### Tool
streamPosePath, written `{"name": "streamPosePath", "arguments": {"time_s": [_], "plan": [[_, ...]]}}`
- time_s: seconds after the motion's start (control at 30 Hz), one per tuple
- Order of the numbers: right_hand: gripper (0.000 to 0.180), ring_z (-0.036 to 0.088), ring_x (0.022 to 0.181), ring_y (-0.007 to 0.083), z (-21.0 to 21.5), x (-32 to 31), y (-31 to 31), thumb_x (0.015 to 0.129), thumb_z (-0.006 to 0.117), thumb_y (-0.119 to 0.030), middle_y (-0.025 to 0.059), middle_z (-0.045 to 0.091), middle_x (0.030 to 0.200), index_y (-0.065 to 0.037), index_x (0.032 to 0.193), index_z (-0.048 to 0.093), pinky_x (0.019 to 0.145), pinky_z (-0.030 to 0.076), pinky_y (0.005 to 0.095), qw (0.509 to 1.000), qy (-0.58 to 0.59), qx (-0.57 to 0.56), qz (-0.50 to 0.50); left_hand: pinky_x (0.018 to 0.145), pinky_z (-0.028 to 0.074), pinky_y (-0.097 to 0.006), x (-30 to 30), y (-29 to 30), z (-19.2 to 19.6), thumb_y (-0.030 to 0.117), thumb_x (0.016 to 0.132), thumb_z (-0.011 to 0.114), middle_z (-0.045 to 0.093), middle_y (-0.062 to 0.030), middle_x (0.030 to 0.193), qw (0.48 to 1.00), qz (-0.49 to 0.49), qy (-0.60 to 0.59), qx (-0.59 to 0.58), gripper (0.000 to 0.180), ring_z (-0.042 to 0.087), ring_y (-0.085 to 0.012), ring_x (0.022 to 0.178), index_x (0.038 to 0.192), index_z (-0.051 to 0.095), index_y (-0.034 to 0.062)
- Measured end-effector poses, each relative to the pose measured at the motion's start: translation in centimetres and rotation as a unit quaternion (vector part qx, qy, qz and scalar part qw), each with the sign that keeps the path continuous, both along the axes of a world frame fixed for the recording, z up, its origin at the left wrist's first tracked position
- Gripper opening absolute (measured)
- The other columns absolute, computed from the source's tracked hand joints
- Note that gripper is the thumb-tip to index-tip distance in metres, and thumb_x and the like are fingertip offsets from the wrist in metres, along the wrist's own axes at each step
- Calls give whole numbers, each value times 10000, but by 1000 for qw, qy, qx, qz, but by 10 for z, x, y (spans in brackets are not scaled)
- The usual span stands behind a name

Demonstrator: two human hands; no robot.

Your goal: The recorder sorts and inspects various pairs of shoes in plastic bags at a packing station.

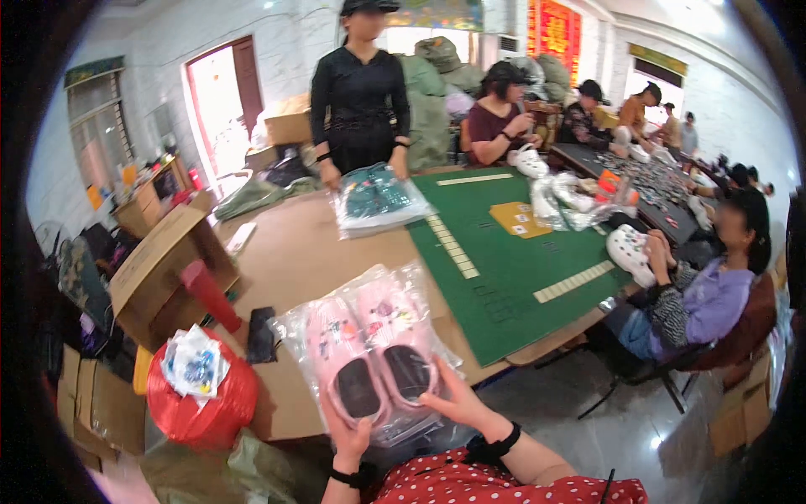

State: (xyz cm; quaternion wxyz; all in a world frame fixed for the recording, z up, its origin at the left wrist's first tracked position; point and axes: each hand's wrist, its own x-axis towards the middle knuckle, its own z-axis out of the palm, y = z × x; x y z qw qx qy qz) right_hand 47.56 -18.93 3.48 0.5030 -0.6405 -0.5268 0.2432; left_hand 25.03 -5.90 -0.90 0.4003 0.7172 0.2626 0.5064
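Pink clogs (374,353), a pair sealed in a clear plastic bag (294,328), are lying low in the middle of the frame, at the near edge of the brown tabletop (294,252). Both hands are gripping the bag's near end from below: the left hand (348,437) is pinching the lower left corner, its grip clamped on the plastic under the left shoe's heel, and the right hand (457,403) is pressing its fingers (437,382) against the right shoe's heel, its grip also clamped on the bag. The toes of the shoes are pointing up the frame, away from the wearer.

Just left of the bag, a small dark pouch (262,334) is lying on the tabletop, and beside it a red tube (210,294) is standing tilted. In the lower left, a red sack (206,403) is sitting open, holding a wad of clear bags with coloured pieces (195,363). An open cardboard box (159,269) is standing at the left.

Across the tabletop, in the upper middle, a person in black is pressing both hands on a bagged teal pair (378,197). A green mat (504,269) is covering the right of the tabletop, where seated people are handling white clogs (630,252).
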Motion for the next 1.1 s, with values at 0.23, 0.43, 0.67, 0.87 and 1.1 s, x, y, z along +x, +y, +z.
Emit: {"name": "streamPosePath", "arguments": {"time_s": [0.23, 0.43, 0.67, 0.87, 1.1], "plan": [[850, 286, 1422, 320, 4, -2, -1, 889, 659, -323, 259, 297, 1514, 74, 1486, 202, 1161, 217, 378, 999, 8, 49, -1, 1163, 183, -436, 1, 0, 7, 377, 777, 652, 235, -243, 1522, 1000, -10, 13, 14, 985, 240, -356, 1420, 1488, 148, -81], [816, 298, 1415, 305, 0, -4, 0, 896, 650, -299, 237, 317, 1508, 57, 1489, 217, 1152, 231, 367, 999, 8, 49, -11, 1154, 201, -429, 0, -1, 2, 384, 801, 632, 239, -230, 1521, 1000, -7, 6, 10, 969, 255, -339, 1412, 1498, 135, -70], [839, 254, 1437, 290, 1, -5, 1, 906, 647, -304, 237, 263, 1537, 65, 1497, 178, 1166, 194, 360, 998, 33, 54, 6, 1165, 166, -435, -1, -1, 5, 415, 797, 651, 208, -245, 1534, 1000, -22, 5, -11, 1002, 209, -356, 1433, 1494, 128, -79], [838, 255, 1437, 294, -5, -2, 3, 910, 638, -326, 238, 267, 1534, 72, 1491, 186, 1166, 197, 365, 999, 4, 36, -12, 1165, 162, -434, 1, 1, 9, 428, 799, 647, 212, -244, 1531, 1000, -18, 19, -3, 1004, 213, -359, 1430, 1495, 128, -76], [829, 325, 1389, 364, -15, 0, 6, 873, 656, -338, 268, 340, 1476, 72, 1467, 247, 1147, 243, 399, 997, -10, 75, -26, 1168, 152, -436, -1, -1, -3, 460, 802, 649, 209, -242, 1534, 1000, -16, -1, -6, 1017, 208, -359, 1433, 1495, 131, -74]]}}
